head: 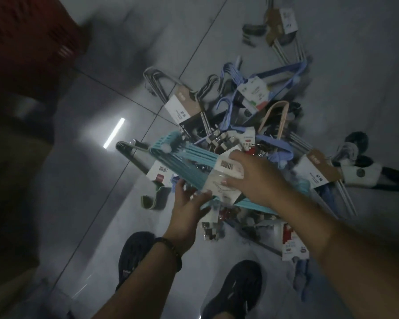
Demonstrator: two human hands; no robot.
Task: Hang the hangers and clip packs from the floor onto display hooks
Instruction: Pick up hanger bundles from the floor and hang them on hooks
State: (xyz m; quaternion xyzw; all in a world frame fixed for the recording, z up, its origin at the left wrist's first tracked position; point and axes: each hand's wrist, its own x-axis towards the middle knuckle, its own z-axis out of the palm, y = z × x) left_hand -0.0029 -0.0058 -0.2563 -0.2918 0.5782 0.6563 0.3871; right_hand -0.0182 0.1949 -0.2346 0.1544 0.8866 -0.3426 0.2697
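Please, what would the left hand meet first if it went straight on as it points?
The teal hanger pack that the right hand grips; the left hand seems nearly at its lower edge.

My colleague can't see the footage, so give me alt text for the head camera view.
The right hand grips a teal hanger pack by its paper label, the left hand touching its lower edge. Below, a jumbled pile of labelled hanger packs lies on the grey tiled floor, beside two dark shoes.
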